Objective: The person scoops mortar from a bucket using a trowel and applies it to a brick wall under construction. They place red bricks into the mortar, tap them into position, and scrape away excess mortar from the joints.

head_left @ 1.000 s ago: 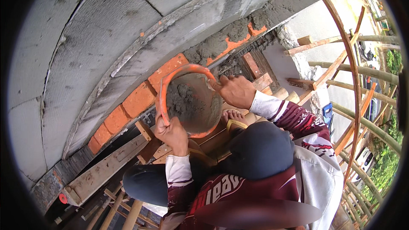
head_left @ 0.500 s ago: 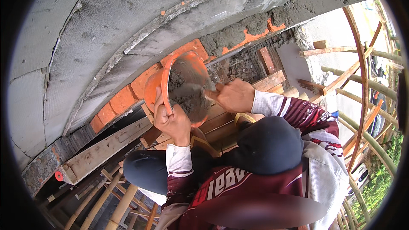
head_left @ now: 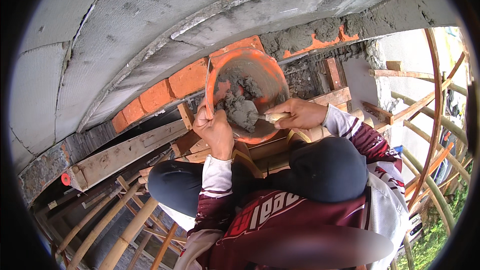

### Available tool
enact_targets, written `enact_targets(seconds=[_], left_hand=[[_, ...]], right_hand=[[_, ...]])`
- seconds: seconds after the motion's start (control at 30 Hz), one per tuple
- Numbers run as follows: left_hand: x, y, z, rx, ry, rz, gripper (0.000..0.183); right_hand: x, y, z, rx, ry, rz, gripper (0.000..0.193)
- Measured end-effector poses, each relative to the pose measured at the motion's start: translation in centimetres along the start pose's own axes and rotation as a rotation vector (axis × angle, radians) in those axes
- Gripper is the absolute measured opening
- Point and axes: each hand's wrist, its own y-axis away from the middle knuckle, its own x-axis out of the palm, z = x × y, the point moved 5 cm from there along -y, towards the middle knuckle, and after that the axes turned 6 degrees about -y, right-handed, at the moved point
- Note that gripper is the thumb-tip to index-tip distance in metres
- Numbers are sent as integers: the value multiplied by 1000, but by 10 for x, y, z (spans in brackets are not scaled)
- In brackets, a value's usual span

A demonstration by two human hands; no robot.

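An orange bucket [head_left: 276, 77] is tipped so that its mouth faces me, and wet grey mortar [head_left: 234, 101] lies inside. My left hand [head_left: 215, 129] is closed on the bucket's rim at its near left side. In my right hand [head_left: 302, 114] is a trowel [head_left: 275, 116], gripped by its pale handle. The trowel's blade sits in the mortar, partly covered by it. A thin wire handle [head_left: 207, 77] stands at the bucket's left edge.
A row of orange bricks [head_left: 187, 77] runs along the grey block wall [head_left: 165, 15] behind the bucket. Mortar [head_left: 295, 40] coats the bricks farther right. Wooden planks [head_left: 132, 152] and bamboo poles [head_left: 130, 232] lie below and left; more bamboo scaffolding [head_left: 440, 105] rises at the right.
The bucket now faces me more squarely, showing more of its inside. The trowel's handle has come into sight and its blade sits lower in the mortar. The whole view has shifted slightly.
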Motion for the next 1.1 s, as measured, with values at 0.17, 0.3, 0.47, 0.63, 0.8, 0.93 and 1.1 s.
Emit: enact_targets(seconds=[0.17, 0.3, 0.47, 0.63, 0.8, 0.93, 1.1], left_hand=[[-2, 4, 21, -207, 272, -87, 21], [-8, 5, 20, -289, 173, -153, 23], [-1, 11, 11, -256, 157, -100, 21], [-7, 11, 9, -195, 213, -135, 21], [-4, 10, 18, -161, 146, -79, 21], [-3, 10, 21, -195, 173, -71, 22], [4, 11, 18, -224, 157, -54, 22]], right_hand=[[-44, 49, 35, -165, 158, -232, 45], [-89, 90, 23, -72, 460, -511, 42], [-140, 53, -13, 9, 1446, -997, 52], [-130, 57, -68, 153, 870, -1152, 39], [-128, 54, -97, 45, 44, -1192, 32], [-122, 15, -110, 20, -639, -1055, 38], [-112, -15, -106, 31, -421, -1021, 39]])
